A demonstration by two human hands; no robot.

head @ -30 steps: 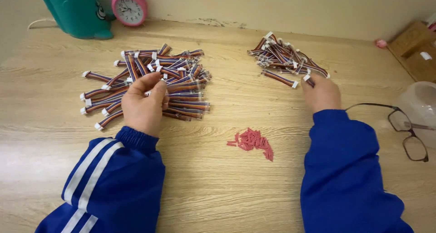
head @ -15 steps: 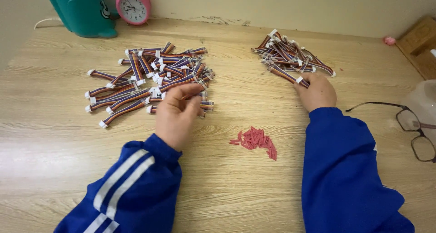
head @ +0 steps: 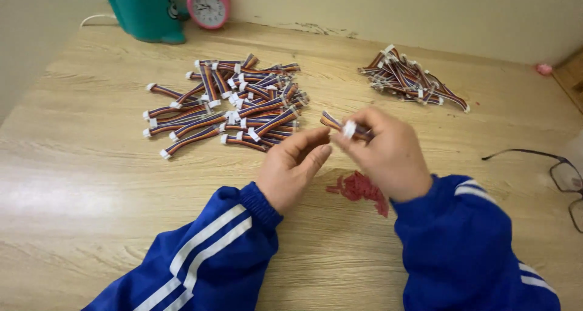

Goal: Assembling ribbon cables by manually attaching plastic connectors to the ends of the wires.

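Observation:
My right hand [head: 388, 153] pinches a short striped ribbon cable [head: 343, 125] with a white connector, held above the wooden table [head: 91, 183]. My left hand [head: 291, 168] sits just left of it, fingertips touching near the connector. A big pile of the same cables [head: 234, 104] lies beyond my left hand. A smaller pile of cables [head: 413, 80] lies at the far right. A small heap of red bits [head: 358, 186] lies under my hands, partly hidden by the right one.
A teal container [head: 146, 10] and a pink alarm clock [head: 208, 4] stand at the back left against the wall. A pair of glasses [head: 562, 174] lies at the right edge. A small pink object [head: 545, 69] lies at the far right.
My left hand drew back from the big pile with a cable. My right hand left the smaller pile and came to the middle, where it now holds the cable.

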